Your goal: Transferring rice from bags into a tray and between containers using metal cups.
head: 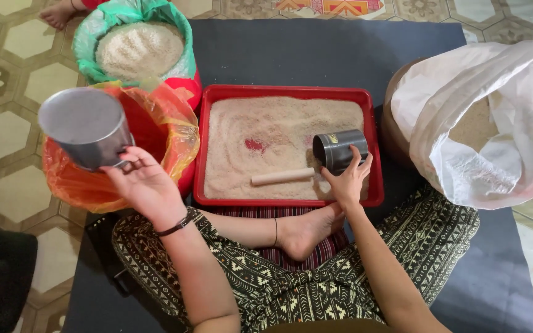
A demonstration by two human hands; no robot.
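At far left, above a tiled floor [7,142], a grey metal cup [84,126] is held tilted, its mouth turned toward the camera, over an orange-lined bucket [155,132]; the left hand [143,185] is clasped around the cup's lower side, fingers curled against the metal, a dark bracelet [177,225] seen at the wrist. Behind the bucket, a green-lined container [134,46] filled with pale rice is recorded, and a bare foot of another person [57,12] is noted at the top edge. At centre, a red rectangular tray [288,92] is set on a dark mat [316,52], spread with rice, the red base exposed in one small patch. A short wooden stick [282,177] is laid on the grain near the tray's front wall. Just to its right, a dark metal can [339,150] is lying on its side in the rice, mouth facing left; it is gripped from behind by the right hand [347,182], fingers wrapped over its closed end. Below the tray, crossed legs in patterned trousers [316,283] are seen. At far right, a large white sack [495,123] is slumped open beside the tray.
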